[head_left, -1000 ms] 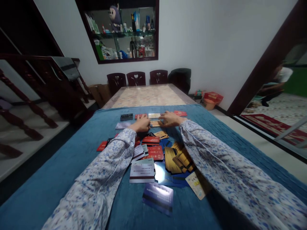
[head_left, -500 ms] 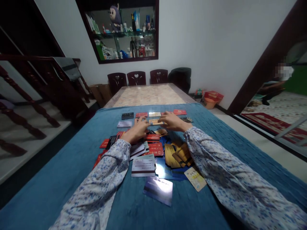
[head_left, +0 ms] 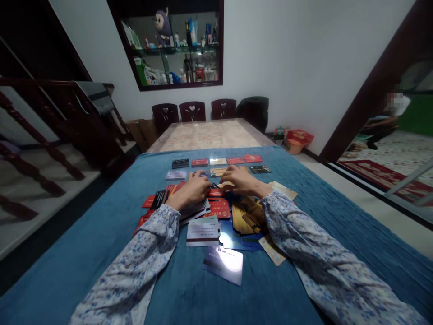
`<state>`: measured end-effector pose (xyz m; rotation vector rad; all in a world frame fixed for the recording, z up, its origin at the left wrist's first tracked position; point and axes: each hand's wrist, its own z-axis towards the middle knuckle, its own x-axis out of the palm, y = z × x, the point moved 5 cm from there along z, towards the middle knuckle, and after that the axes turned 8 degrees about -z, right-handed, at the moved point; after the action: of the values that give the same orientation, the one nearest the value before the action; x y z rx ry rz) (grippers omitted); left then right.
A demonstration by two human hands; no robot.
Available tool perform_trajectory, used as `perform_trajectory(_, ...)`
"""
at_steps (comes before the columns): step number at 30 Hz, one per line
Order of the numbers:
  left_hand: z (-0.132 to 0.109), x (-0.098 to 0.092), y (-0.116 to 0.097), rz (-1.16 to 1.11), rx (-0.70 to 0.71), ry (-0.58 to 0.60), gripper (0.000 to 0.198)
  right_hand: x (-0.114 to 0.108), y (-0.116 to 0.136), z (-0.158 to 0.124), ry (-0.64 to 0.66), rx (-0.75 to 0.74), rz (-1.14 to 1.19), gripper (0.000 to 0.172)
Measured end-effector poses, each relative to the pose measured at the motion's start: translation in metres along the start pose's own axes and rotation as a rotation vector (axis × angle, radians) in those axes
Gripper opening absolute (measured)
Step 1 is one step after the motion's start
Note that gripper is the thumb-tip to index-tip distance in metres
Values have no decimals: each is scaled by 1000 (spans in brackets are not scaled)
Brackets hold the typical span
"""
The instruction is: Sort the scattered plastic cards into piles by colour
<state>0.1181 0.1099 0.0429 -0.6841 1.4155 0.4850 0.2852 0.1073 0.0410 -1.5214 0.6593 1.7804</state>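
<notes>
My left hand (head_left: pixel 192 188) is over the left side of a loose pile of bank cards, its fingers bent and apart. Just beyond its fingertips lies a blue card (head_left: pixel 203 174) in the second row. My right hand (head_left: pixel 242 181) has its fingertips closed on a tan card (head_left: pixel 226 184) at the pile's far edge. Under and between the hands are red cards (head_left: pixel 218 209), black cards (head_left: pixel 157 200) and gold cards (head_left: pixel 241 217). Nearer me lie a pale card (head_left: pixel 203 231) and a shiny silver-violet card (head_left: pixel 223 265).
Two rows of cards cross the far part of the blue cloth (head_left: pixel 111 234), among them a black card (head_left: pixel 180 163) and a red card (head_left: pixel 253 158). Beyond are the bare tabletop (head_left: pixel 206 134) and chairs (head_left: pixel 192 111). A person (head_left: pixel 385 119) sits beyond the doorway.
Both hands have come back toward me from the card rows, onto the pile. A red card and a tan card in the rows now show beyond my right hand.
</notes>
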Motion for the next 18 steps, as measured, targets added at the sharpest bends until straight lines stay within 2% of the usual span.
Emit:
perform_trajectory(9,-3,4,-10,-68,-18,74,38,3,21,-2,46,-98,1,25)
perform_trajectory(18,-1,15,-4,-113,-42,98,51,10,17,-3,93,-108,-1,23)
